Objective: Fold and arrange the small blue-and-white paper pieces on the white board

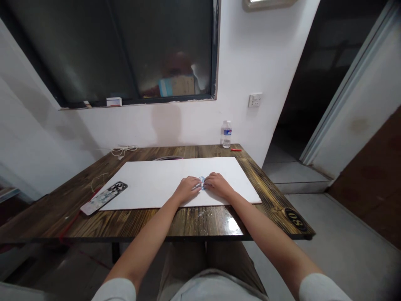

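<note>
A small blue-and-white piece lies between my hands on a white board; it is too small and too covered to name. My left hand is on its left side, fingers bent and closed at its edge. From the right, my right hand curls over it, the fingertips pressed together on it. Both hands rest low over the board, close to its front edge, with the fingertips almost meeting. Fingers hide much of the piece.
The board lies on a dark wooden table. At its left edge is a phone in a patterned case. A white cable, a water bottle and a red pen-like object are at the back, near the wall.
</note>
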The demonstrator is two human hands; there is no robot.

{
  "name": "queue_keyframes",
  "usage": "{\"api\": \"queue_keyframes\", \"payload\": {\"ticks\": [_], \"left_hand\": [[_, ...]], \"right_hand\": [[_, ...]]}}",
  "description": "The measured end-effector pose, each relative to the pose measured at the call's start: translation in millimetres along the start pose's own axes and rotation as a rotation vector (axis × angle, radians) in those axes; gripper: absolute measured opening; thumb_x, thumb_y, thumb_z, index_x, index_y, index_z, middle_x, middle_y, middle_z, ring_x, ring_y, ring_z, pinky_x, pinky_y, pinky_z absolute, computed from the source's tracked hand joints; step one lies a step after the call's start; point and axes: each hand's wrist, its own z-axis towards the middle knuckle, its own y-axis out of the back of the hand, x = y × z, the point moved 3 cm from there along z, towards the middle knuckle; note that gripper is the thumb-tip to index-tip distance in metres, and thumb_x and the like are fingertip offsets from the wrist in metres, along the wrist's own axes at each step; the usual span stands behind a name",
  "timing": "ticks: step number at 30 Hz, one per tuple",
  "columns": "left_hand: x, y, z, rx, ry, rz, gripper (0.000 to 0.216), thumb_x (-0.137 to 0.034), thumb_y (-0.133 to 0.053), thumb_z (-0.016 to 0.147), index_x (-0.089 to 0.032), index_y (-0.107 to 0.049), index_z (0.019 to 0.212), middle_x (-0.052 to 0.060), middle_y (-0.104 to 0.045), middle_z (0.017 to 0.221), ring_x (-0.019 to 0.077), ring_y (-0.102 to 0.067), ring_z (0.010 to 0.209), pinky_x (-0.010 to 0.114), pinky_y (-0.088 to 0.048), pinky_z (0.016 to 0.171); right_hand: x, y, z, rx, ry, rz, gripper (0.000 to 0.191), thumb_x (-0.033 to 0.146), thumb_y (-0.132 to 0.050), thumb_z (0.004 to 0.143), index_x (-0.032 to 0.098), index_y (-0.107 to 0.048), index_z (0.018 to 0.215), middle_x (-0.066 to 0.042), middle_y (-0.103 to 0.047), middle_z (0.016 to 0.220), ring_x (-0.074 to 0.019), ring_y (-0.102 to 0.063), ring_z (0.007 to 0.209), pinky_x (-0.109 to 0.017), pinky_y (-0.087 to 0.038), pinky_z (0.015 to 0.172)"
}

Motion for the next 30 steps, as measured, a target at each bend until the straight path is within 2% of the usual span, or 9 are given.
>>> {"api": "queue_keyframes", "payload": {"ticks": [3,7,11,14,17,21,24,27,30], "left_hand": [[0,-5,-1,0.045,-0.035,-0.003,0.029,-0.035,-0.059,0.087,-0.029,-0.069,0.113,0.003,-0.067,0.122,0.0231,-0.056,0.117,0.038,-0.040,0.101],[6,-4,-2,-0.011,0.089,0.061,0.026,-0.038,-0.056,0.090,-0.028,-0.071,0.108,0.003,-0.070,0.118,0.0246,-0.060,0.112,0.039,-0.044,0.096],[10,0,-1,-0.057,0.128,0.073,0.027,-0.037,-0.056,0.089,-0.025,-0.071,0.108,0.006,-0.069,0.118,0.0255,-0.059,0.113,0.041,-0.043,0.099],[6,-1,0,0.009,0.030,0.027,0.032,-0.037,-0.056,0.090,-0.029,-0.068,0.118,0.004,-0.064,0.129,0.0239,-0.052,0.125,0.040,-0.038,0.107],[3,-5,-1,0.109,-0.007,0.019,0.034,-0.041,-0.054,0.091,-0.034,-0.066,0.121,0.000,-0.060,0.135,0.0233,-0.049,0.130,0.040,-0.035,0.109],[10,-5,-3,0.098,0.170,0.097,0.039,-0.047,-0.050,0.092,-0.035,-0.062,0.127,0.003,-0.054,0.142,0.0296,-0.046,0.132,0.047,-0.035,0.107],[15,-3,-4,0.111,0.280,0.180,0.045,-0.052,-0.046,0.093,-0.032,-0.058,0.132,0.006,-0.046,0.149,0.0332,-0.039,0.137,0.051,-0.032,0.109],[14,-5,-4,0.159,0.235,0.179,0.050,-0.052,-0.041,0.095,-0.029,-0.052,0.138,0.006,-0.037,0.154,0.0312,-0.032,0.141,0.051,-0.029,0.112],[10,-7,-3,0.209,0.143,0.139,0.051,-0.052,-0.042,0.094,-0.029,-0.049,0.140,0.004,-0.038,0.154,0.0301,-0.030,0.143,0.053,-0.027,0.113]], "right_hand": [[-4,-1,-1,0.005,-0.056,-0.022,0.021,0.032,-0.056,0.093,0.026,-0.073,0.103,-0.004,-0.072,0.111,-0.0229,-0.057,0.105,-0.035,-0.038,0.089],[-13,-3,-2,0.013,-0.166,-0.096,0.023,0.032,-0.053,0.094,0.027,-0.073,0.106,-0.005,-0.072,0.114,-0.0255,-0.057,0.109,-0.038,-0.038,0.092],[-18,-3,-3,0.016,-0.143,-0.036,0.030,0.034,-0.048,0.096,0.028,-0.068,0.118,-0.003,-0.067,0.126,-0.0253,-0.052,0.122,-0.040,-0.038,0.099],[-18,-6,-4,0.069,-0.089,0.000,0.031,0.037,-0.048,0.097,0.031,-0.067,0.120,0.000,-0.067,0.126,-0.0260,-0.049,0.128,-0.044,-0.035,0.105],[-21,-8,-5,0.088,-0.155,-0.044,0.031,0.040,-0.050,0.095,0.031,-0.066,0.121,-0.002,-0.064,0.130,-0.0295,-0.048,0.130,-0.051,-0.033,0.107],[-24,-5,-6,0.094,-0.266,-0.110,0.031,0.035,-0.047,0.097,0.026,-0.065,0.120,-0.008,-0.062,0.133,-0.0313,-0.042,0.135,-0.056,-0.027,0.111],[-23,-3,-6,0.134,-0.230,-0.086,0.038,0.038,-0.042,0.099,0.026,-0.059,0.130,-0.007,-0.054,0.142,-0.0288,-0.036,0.140,-0.054,-0.025,0.113],[-21,-3,-7,0.204,-0.202,-0.073,0.042,0.045,-0.040,0.098,0.032,-0.055,0.135,-0.002,-0.048,0.147,-0.0293,-0.035,0.140,-0.056,-0.025,0.113],[-23,-5,-9,0.226,-0.277,-0.112,0.043,0.051,-0.039,0.097,0.036,-0.056,0.134,-0.003,-0.045,0.150,-0.0336,-0.034,0.140,-0.060,-0.024,0.111]]}}
